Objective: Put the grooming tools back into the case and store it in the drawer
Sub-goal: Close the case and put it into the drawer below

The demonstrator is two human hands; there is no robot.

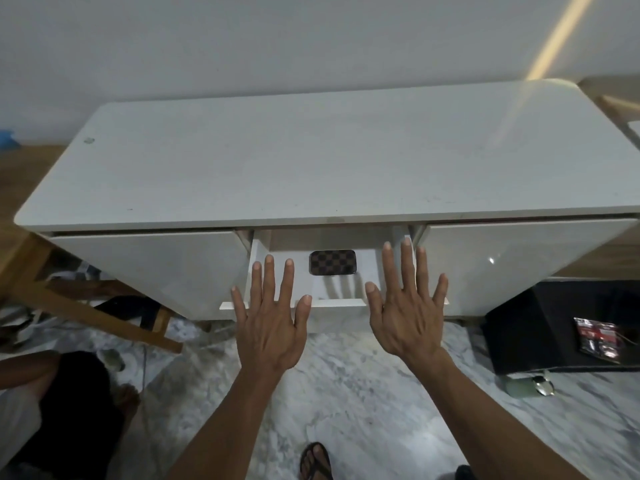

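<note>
Fingers are spread wide on both hands, palms down, nothing gripped. The left hand (268, 320) and right hand (407, 306) hover side by side at the front edge of the pulled-out drawer, fingertips pointing away from the person toward the cabinet.

Biggest thing beyond the fingertips is the white cabinet (311, 161), its flat top stretching well past both hands on either side. Below the wrists there's marble-pattern floor (363, 393). Off past the right hand's little finger sits a black box (540, 327) on the floor with a glossy red-and-black packet (597, 339) on top. Out past the left hand's little finger there's a wooden frame (104, 306), and closer to the camera a second person's leg and foot at the left edge.

The drawer (343, 292) is the middle one, open, white inside. The left hand's fingers overlap its left front corner, the right hand's fingers cover its right side.

The case (332, 262) lies flat on the drawer floor, right in the gap between the two hands, a bit beyond the left fingertips and just left of the right index finger. It's closed, brown checkered, rounded corners. Its long axis runs left to right, parallel to the drawer front, across the direction the fingers point. Neither hand touches it.
</note>
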